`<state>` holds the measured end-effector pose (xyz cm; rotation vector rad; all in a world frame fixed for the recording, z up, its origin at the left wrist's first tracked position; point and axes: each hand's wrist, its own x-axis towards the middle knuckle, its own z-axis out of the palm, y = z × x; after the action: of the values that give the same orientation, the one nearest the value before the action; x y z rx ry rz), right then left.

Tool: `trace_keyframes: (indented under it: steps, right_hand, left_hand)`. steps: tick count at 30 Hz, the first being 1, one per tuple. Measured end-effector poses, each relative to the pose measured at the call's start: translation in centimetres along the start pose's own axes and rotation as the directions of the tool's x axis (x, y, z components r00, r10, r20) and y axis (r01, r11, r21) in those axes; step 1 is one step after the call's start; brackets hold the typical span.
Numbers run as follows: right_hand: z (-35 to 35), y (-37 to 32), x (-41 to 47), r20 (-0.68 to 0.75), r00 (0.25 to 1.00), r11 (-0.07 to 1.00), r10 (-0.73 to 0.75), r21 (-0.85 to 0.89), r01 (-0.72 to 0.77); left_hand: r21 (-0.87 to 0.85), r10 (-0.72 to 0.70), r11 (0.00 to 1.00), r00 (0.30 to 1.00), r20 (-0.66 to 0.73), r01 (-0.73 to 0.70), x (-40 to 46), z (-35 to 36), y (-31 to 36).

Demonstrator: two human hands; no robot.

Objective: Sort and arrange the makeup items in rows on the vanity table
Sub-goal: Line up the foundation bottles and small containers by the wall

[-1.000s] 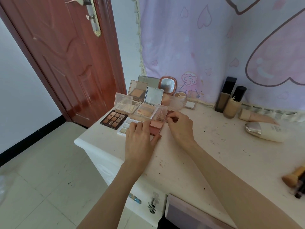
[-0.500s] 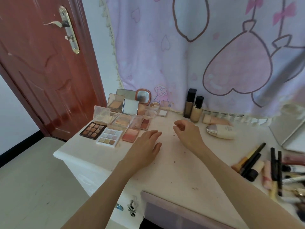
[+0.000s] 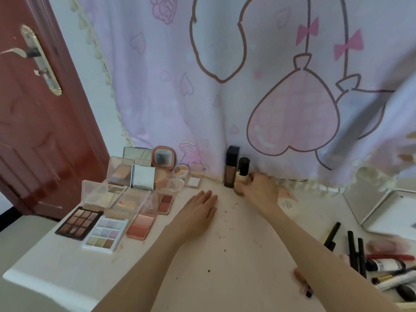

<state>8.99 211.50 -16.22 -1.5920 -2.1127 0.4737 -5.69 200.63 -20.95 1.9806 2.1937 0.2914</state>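
From the head camera, a white tabletop (image 3: 225,255) sits in front of a pink curtain (image 3: 225,75) with hearts on it.

The right hand (image 3: 262,191) reaches far back to a small bottle of light foundation (image 3: 242,174) with a black cap. The bottle stands up straight, its long side going up and down, cap on top. It is right at the back by the curtain. The hand is blurry. It is at the bottle's lower right side, but you cannot tell if the fingers hold the bottle or only touch it.

Just to the left of that bottle, touching or almost touching, stands a taller dark foundation bottle (image 3: 231,167), also straight up.

The left hand (image 3: 199,211) lies flat on the tabletop, palm down. Its fingers (image 3: 206,195) are straight and close together, pointing to the back. It holds nothing.

To the left of that hand are palettes in rows. In front are a brown eyeshadow palette (image 3: 78,222), a pastel palette (image 3: 105,235) and a pink blush palette (image 3: 141,226), side by side. Behind them are more open compacts and a small pink mirror (image 3: 163,157).

On the right side lie black makeup pencils (image 3: 355,251) and tubes in a messy pile, well apart from both hands. A silver mirror (image 3: 382,206) stands at the right. A red-brown door (image 3: 33,120) is on the left.
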Motion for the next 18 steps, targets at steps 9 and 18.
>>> trace_keyframes:
  steps: [9, 18]
  right_hand:
    - [1.4, 0.8, 0.5, -0.096, 0.993, 0.998, -0.063, 0.013, 0.065]
    - [-4.0, 0.7, -4.3, 0.093, 0.973, 0.765, -0.211, 0.636, 0.105]
  left_hand:
    - [0.024, -0.006, 1.0, 0.982, -0.19, 0.01, 0.0, 1.4, -0.3]
    - [-0.419, -0.106, 0.907, 0.984, -0.144, 0.037, -0.3, -4.3, 1.1]
